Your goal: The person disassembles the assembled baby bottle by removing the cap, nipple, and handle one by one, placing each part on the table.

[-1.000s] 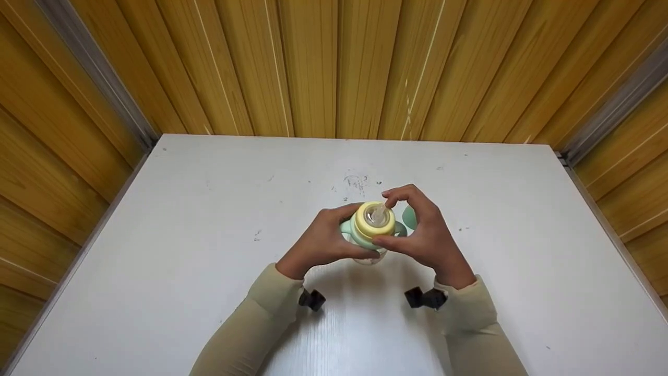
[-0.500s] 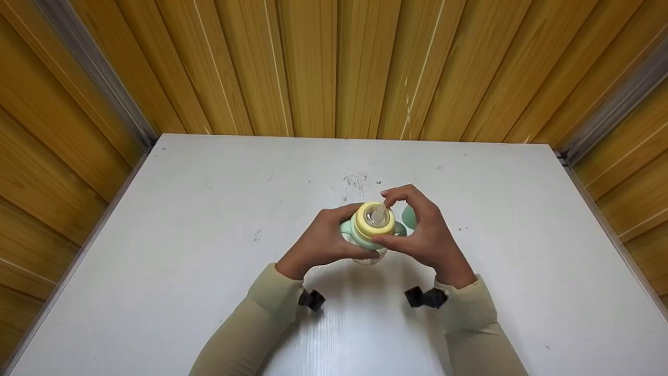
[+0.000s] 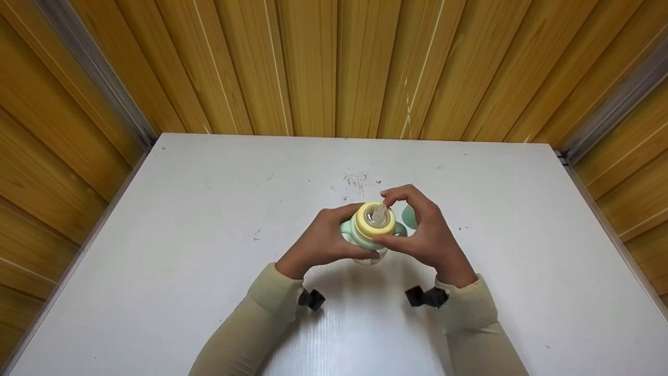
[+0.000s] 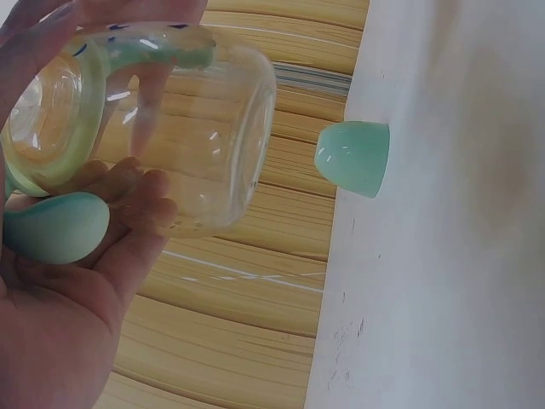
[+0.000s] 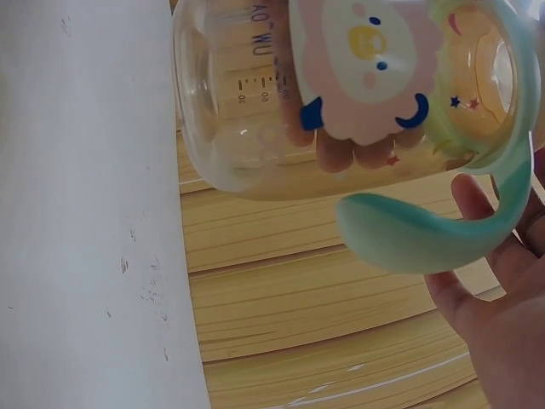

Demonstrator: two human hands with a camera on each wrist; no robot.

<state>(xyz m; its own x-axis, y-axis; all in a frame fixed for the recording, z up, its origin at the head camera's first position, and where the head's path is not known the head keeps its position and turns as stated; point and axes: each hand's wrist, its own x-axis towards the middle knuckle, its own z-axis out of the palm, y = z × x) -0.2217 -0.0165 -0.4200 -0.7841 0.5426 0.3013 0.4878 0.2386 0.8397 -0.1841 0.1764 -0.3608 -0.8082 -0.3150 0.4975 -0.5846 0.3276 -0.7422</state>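
Note:
A clear baby bottle [image 4: 204, 111] with green side handles [image 5: 417, 243] hangs above the table, its top turned up toward the head camera. My left hand [image 3: 324, 237] grips the bottle around its body from the left. On the opposite side, my right hand [image 3: 427, 230] holds the yellow collar [image 3: 364, 224], thumb at the near edge and bent index finger close by the clear teat [image 3: 380, 214]. In the right wrist view, a pink-and-white cartoon animal print [image 5: 362, 68] and measuring marks show on the bottle wall.
A pale green dome-shaped cap [image 4: 353, 158] stands on the white table [image 3: 209, 235], partly behind the right hand in the head view. Yellow wood-patterned panels [image 3: 313, 68] rise behind the table and at both sides. Dark scuffs mark the tabletop.

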